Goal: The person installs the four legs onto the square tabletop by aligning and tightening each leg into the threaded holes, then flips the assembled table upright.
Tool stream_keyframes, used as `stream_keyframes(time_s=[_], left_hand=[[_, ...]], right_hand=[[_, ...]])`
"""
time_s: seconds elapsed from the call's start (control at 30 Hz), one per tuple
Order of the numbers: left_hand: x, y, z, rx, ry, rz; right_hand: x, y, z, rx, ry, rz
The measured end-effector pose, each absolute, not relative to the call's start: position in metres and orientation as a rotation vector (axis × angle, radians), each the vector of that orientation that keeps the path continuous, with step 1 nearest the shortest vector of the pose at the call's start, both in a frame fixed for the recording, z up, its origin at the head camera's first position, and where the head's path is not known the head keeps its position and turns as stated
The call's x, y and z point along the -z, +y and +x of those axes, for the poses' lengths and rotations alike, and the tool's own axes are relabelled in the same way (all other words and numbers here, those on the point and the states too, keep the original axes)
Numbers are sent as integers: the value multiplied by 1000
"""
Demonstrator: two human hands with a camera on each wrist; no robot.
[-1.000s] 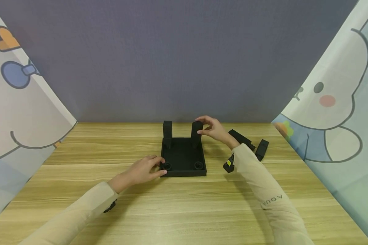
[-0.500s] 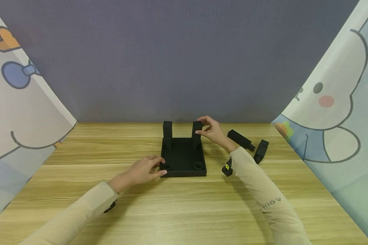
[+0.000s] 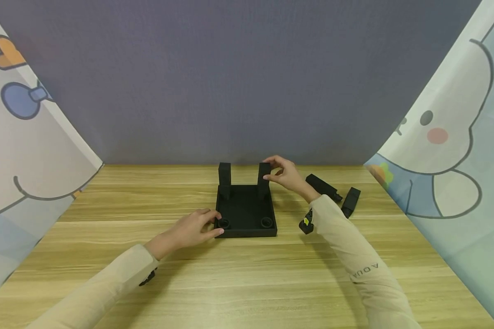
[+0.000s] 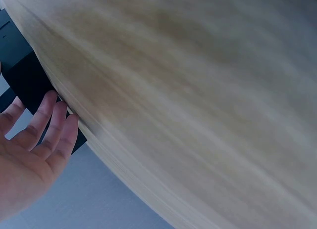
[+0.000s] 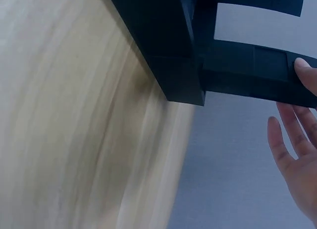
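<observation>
A small black upturned tabletop [image 3: 244,214] with a raised rim lies on the wooden table. Two square black legs stand upright at its far corners: the left leg [image 3: 225,176] and the right leg [image 3: 264,180]. Round sockets [image 3: 266,222] show in the near corners. My left hand [image 3: 189,229] holds the near left corner, thumb at the front rim and fingers by the socket. Near the top of the right leg, my right hand [image 3: 287,174] pinches it between thumb and fingers. The right wrist view shows the thumb on one face of this leg [image 5: 242,66].
To the right of the tabletop lie two loose black legs, one [image 3: 323,187] partly behind my right forearm and another [image 3: 351,201] farther right. A black wrist device with a yellow mark [image 3: 306,224] hangs under the right sleeve. A grey panel [image 3: 238,82] stands behind the table.
The right leg has turned slightly under my right hand's fingers, its faces now squarer to the tabletop. My right hand shifted only a little; the left hand has stayed in place.
</observation>
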State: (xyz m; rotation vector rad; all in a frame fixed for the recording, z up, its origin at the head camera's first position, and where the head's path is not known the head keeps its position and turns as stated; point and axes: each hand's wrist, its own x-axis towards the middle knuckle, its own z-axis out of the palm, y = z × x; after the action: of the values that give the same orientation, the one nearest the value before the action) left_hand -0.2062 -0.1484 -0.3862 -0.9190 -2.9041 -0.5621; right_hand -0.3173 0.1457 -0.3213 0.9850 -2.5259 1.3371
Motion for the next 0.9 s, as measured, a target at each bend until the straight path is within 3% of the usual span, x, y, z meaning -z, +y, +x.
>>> stream_keyframes(time_s=[0.53,0.9], left_hand=[[385,-149,-206,557,-2924,-904],[384,-148,-206,556,-2942,-897]], right_hand=[[342,145,-329,-1310,-2514,849],[316,136,-301,-1356,-2509,831]])
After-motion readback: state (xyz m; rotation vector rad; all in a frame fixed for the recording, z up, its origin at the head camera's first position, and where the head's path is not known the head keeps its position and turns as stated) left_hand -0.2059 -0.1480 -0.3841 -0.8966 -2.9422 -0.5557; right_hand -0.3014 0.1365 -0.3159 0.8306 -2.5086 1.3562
